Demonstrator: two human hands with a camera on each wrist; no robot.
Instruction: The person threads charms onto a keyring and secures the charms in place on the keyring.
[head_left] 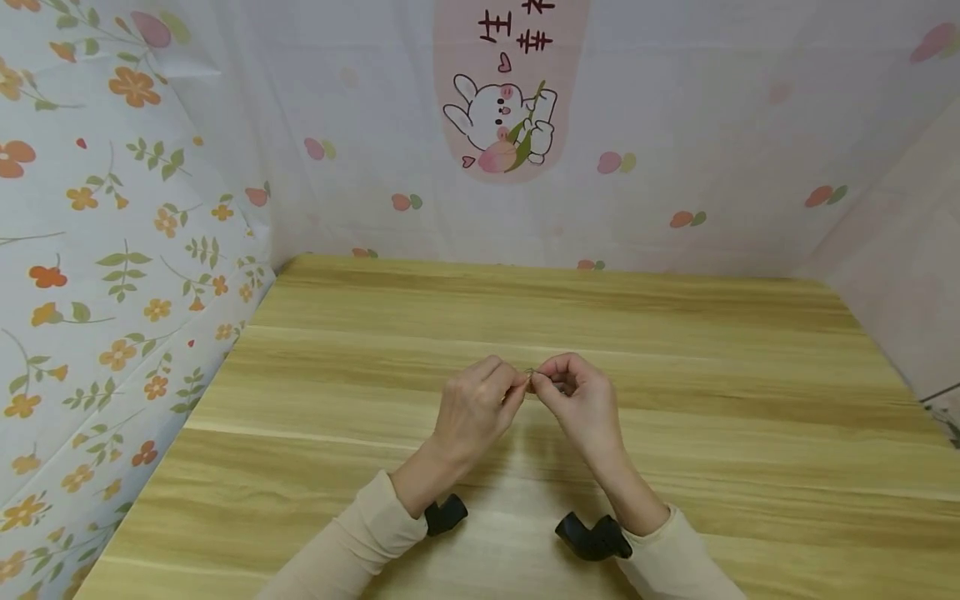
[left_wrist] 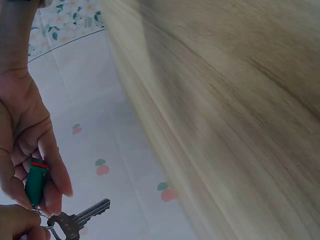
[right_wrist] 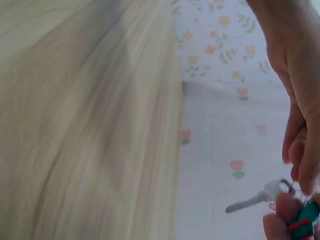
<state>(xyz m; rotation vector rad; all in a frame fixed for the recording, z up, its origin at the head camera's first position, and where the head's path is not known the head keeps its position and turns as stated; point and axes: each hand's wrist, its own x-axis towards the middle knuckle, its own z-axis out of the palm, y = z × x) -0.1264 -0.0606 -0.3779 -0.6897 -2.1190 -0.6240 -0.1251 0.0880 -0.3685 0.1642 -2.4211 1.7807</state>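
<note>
My left hand (head_left: 475,402) and right hand (head_left: 587,410) meet above the table in the head view. Between the left thumb and fingers is a small green piece (left_wrist: 36,186) with a red band, gripped near its end. The right fingertips pinch a thin metal key ring (left_wrist: 48,226) beside it. From that ring hangs a metal key (left_wrist: 91,214), its toothed blade pointing away from both hands. The right wrist view shows the same key (right_wrist: 250,201) below the right fingers, and the green piece (right_wrist: 304,220) partly covered by left fingers.
A wood-grain table (head_left: 360,333) lies beneath the hands. Behind it hangs a pale printed cloth (head_left: 360,133) with a rabbit picture, and a flowered cloth (head_left: 150,275) borders the left side. Black wrist mounts (head_left: 592,537) sit near both cuffs.
</note>
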